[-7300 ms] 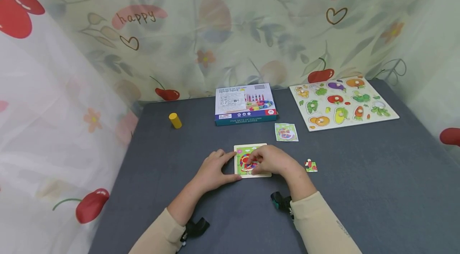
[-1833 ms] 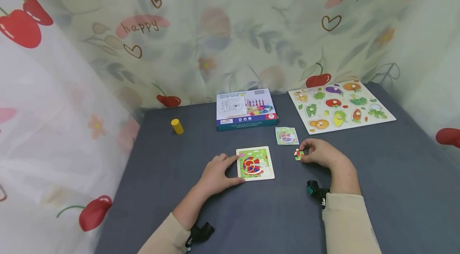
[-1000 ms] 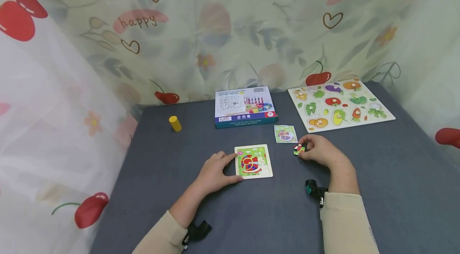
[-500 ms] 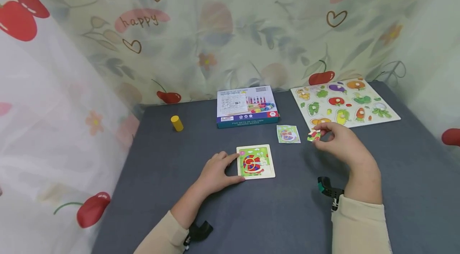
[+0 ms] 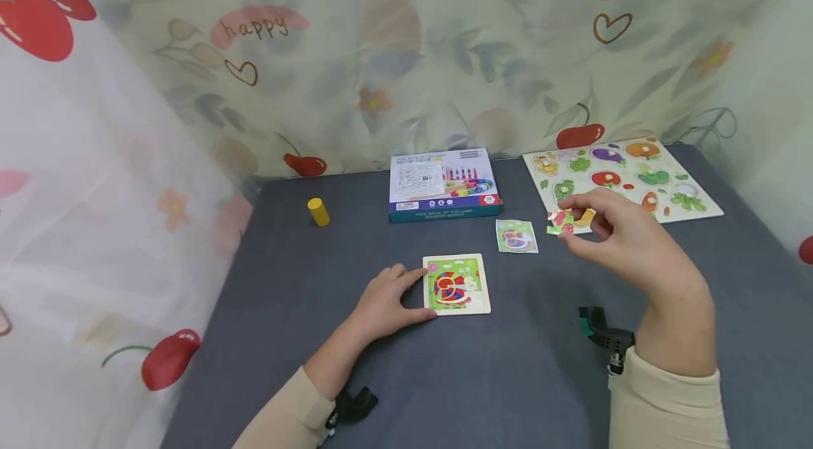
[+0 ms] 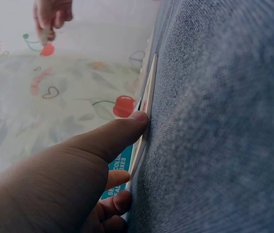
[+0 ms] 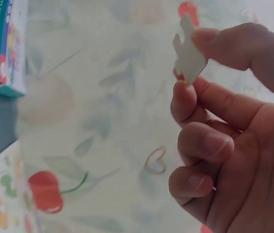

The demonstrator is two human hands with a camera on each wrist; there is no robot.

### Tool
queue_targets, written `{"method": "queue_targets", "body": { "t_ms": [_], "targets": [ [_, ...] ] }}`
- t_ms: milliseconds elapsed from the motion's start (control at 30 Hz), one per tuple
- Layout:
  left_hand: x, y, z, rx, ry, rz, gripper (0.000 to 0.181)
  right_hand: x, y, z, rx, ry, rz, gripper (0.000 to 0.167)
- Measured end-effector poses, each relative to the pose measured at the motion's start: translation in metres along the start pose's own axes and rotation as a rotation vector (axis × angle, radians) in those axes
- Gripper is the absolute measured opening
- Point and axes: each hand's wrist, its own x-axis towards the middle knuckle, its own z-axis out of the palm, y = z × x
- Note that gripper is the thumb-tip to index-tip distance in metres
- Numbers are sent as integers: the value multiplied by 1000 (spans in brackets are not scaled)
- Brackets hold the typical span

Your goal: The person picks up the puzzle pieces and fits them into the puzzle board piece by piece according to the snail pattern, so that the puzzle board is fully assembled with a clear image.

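In the head view my left hand [image 5: 385,304] rests at the left edge of a small jigsaw puzzle board [image 5: 456,284], thumb and index finger spread along the pale frame. The board pictures a red and blue snail on green, with a pale bare patch at its lower right. My right hand [image 5: 635,244] pinches a puzzle piece [image 5: 560,223] between thumb and fingers, raised above the table. In the right wrist view the plain back of the puzzle piece [image 7: 190,56] faces the camera. The left wrist view shows my left thumb [image 6: 122,131] touching the board's edge.
A picture card [image 5: 516,236] lies beyond the board. Behind it are a boxed bead set [image 5: 444,186] and a vegetable peg board [image 5: 635,184]. A yellow cylinder [image 5: 318,212] stands at the far left of the grey table [image 5: 356,244].
My right hand has gone from the puzzle board to the loose piece on its right, gripped it and lifted it up and rightward. My left hand has stayed at the board's edge.
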Motion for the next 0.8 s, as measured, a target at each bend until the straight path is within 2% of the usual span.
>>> {"method": "queue_targets", "body": {
  "t_ms": [133,233,333,500,800],
  "targets": [
    [2,-1,0,2,-9,1,84,6,-11,1,10,16,-199,39],
    [2,-1,0,1,-16,-2,84,10,-18,6,14,-18,-346,40],
    [2,0,-1,-2,-14,6,84,12,-23,13,1,-54,-424,40],
    [3,1,0,-4,-9,20,83,12,-21,25,-58,-98,-458,39],
    [1,-1,-1,0,-7,2,83,12,-16,63,-107,-208,-388,33]
  ]
}}
